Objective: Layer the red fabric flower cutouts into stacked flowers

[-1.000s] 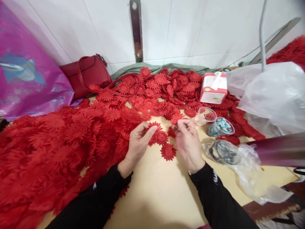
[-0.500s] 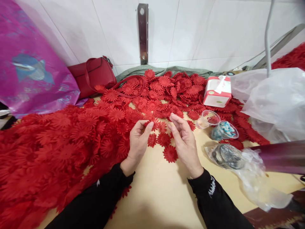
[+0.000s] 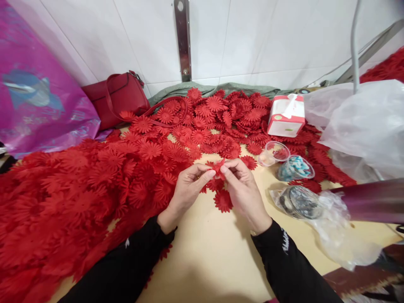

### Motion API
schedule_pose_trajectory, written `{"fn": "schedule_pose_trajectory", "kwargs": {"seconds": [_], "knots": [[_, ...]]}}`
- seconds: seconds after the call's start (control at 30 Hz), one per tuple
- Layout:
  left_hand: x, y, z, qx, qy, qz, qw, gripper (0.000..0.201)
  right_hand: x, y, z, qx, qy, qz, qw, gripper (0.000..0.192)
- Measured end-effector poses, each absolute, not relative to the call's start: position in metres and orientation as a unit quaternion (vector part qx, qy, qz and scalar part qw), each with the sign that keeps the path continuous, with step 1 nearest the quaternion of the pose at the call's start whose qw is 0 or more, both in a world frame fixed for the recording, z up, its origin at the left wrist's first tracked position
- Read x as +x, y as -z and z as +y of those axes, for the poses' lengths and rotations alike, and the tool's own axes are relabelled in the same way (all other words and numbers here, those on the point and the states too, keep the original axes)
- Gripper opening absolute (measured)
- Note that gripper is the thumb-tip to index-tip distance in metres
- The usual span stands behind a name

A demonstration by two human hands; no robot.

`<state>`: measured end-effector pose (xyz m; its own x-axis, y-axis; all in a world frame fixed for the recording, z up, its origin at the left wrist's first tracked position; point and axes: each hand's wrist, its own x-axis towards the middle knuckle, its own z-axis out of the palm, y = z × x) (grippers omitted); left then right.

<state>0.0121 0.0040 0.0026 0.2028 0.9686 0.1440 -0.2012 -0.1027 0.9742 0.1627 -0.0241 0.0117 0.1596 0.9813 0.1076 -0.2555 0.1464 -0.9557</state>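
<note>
Above the counter's middle, we pinch one flower between both hands; tugging could tear its petals.

Matt red fabric flower, soft and ribbed along its petals, pinched between my left hand and right hand above a smooth, pale wood-look tabletop. Around it lies a heap of the same felt-like cloth flowers. Behind are glossy white wall tiles, a brushed metal strip, a red leather-look handbag, crinkled shiny magenta plastic sheeting, clear plastic cups and a milky translucent plastic bag.
</note>
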Motion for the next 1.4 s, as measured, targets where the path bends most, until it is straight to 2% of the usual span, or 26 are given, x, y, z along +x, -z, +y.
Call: {"fn": "schedule_pose_trajectory", "kwargs": {"seconds": [0.1, 0.23, 0.43, 0.67, 0.9, 1.17, 1.4], "knots": [[0.012, -0.001, 0.004, 0.523, -0.532, 0.368, 0.555, 0.029, 0.17, -0.009, -0.017, -0.393, -0.53, -0.317, 0.681, 0.024], [0.012, 0.003, 0.006, 0.478, -0.57, 0.393, 0.541, 0.029, 0.181, -0.007, -0.01, -0.416, -0.478, -0.304, 0.711, 0.026], [0.011, 0.01, 0.01, 0.402, -0.616, 0.411, 0.539, 0.024, 0.176, -0.003, -0.012, -0.453, -0.48, -0.36, 0.66, 0.023], [0.013, 0.011, 0.013, 0.335, -0.643, 0.388, 0.569, 0.03, 0.165, -0.002, -0.016, -0.498, -0.364, -0.487, 0.618, 0.048], [0.017, 0.012, 0.014, 0.338, -0.623, 0.379, 0.595, 0.044, 0.157, -0.006, -0.025, -0.504, -0.256, -0.573, 0.593, 0.032], [0.013, 0.004, 0.008, 0.438, -0.592, 0.362, 0.571, 0.024, 0.159, -0.015, -0.027, -0.504, -0.23, -0.597, 0.58, 0.025], [0.013, 0.0, 0.005, 0.445, -0.609, 0.404, 0.518, 0.034, 0.191, -0.021, -0.021, -0.549, -0.202, -0.567, 0.58, 0.02]]}}
